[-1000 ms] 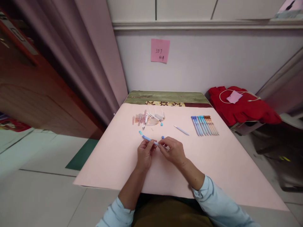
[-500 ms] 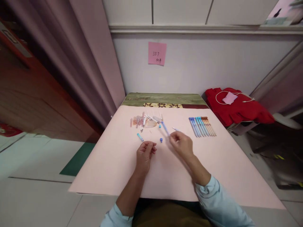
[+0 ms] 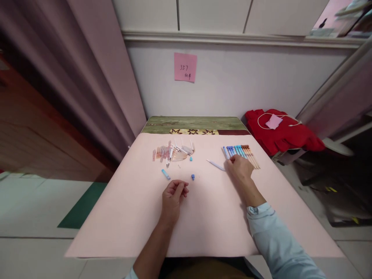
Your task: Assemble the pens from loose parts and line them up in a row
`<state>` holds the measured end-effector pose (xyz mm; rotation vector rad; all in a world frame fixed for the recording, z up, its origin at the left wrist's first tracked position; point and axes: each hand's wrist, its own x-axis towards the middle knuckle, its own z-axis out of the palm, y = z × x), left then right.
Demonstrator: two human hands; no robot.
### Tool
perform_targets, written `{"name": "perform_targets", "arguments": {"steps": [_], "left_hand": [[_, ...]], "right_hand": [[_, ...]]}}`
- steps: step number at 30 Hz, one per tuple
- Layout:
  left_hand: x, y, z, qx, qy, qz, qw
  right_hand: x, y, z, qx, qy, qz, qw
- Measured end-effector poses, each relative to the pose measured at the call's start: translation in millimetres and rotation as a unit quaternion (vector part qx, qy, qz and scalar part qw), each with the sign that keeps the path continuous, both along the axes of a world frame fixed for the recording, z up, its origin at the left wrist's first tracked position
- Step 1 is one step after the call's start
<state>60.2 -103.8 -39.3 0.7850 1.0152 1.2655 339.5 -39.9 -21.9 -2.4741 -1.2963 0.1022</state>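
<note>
My right hand point(image 3: 240, 169) is closed around the lower end of a blue pen point(image 3: 224, 152), at the left side of a row of pens point(image 3: 240, 151) with blue, turquoise and brown tops. Just left of that hand lies a pale lilac pen barrel point(image 3: 216, 165) with a pointed tip. My left hand point(image 3: 173, 195) hovers over the front middle with thumb and fingers curled together; whether anything is between them is hidden. Near it are a dark blue pen top point(image 3: 193, 177), a turquoise top point(image 3: 191, 159) and a short turquoise pen piece point(image 3: 166, 174).
On the pink-covered table point(image 3: 122, 217), a loose pile of pinkish translucent barrels point(image 3: 162, 152) and white refills point(image 3: 183, 149) lies at the back left. A red cloth point(image 3: 279, 135) with a white cable sits beyond the right edge. A curtain point(image 3: 107, 69) hangs at the left.
My right hand has moved right with the blue pen, from the middle to the row. The left hand stays curled in about the same place. The view has shifted slightly.
</note>
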Motion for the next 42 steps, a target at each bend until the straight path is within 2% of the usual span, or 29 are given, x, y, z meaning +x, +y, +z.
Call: {"name": "perform_targets", "arguments": {"steps": [9,11,14,16,18,20,22,25,27,30,33,35,37,39,42], "left_hand": [[0,1,0.3,-0.007,0.008,-0.005,1.0],[1,2,0.8,-0.005,0.007,-0.005,1.0],[2,2,1.6,-0.004,0.002,0.003,1.0],[3,1,1.6,-0.001,0.004,0.014,1.0],[5,-2,0.8,0.005,0.02,0.023,1.0],[8,-5,-0.6,0.014,0.053,0.029,0.998],[11,-6,-1.2,0.023,0.098,0.035,0.994],[18,0,1.6,0.056,0.176,0.029,0.982],[25,10,5.7,0.094,0.225,0.023,0.97],[36,26,11.2,0.152,0.335,0.026,0.93],[46,37,11.6,0.161,0.455,0.007,0.876],[50,43,9.5,0.16,0.49,0.004,0.857],[51,51,7.4,0.162,0.471,0.021,0.867],[50,62,6.8,0.154,0.39,0.041,0.907],[49,78,8.3,0.085,0.145,0.05,0.985]], "right_hand": [[8,-3,0.7,0.01,-0.012,0.0,1.0],[8,-5,2.0,0.045,0.016,-0.004,0.999],[2,-11,2.1,0.142,0.102,0.01,0.985],[-10,-16,0.2,0.206,0.207,0.045,0.955],[-28,-21,-2.5,0.241,0.352,0.1,0.899],[-48,-26,-5.2,0.243,0.484,0.145,0.828],[-65,-29,-7.5,0.231,0.58,0.154,0.766],[-78,-31,-11.6,0.215,0.667,0.134,0.701],[-80,-30,-14.9,0.212,0.691,0.13,0.679],[-77,-29,-19.2,0.216,0.701,0.132,0.667],[-74,-28,-20.6,0.221,0.697,0.131,0.67],[-73,-27,-20.1,0.221,0.703,0.129,0.664],[-73,-27,-19.5,0.219,0.713,0.129,0.653],[-74,-27,-20.1,0.211,0.719,0.134,0.649],[-74,-27,-23.8,0.181,0.708,0.155,0.665]]}}
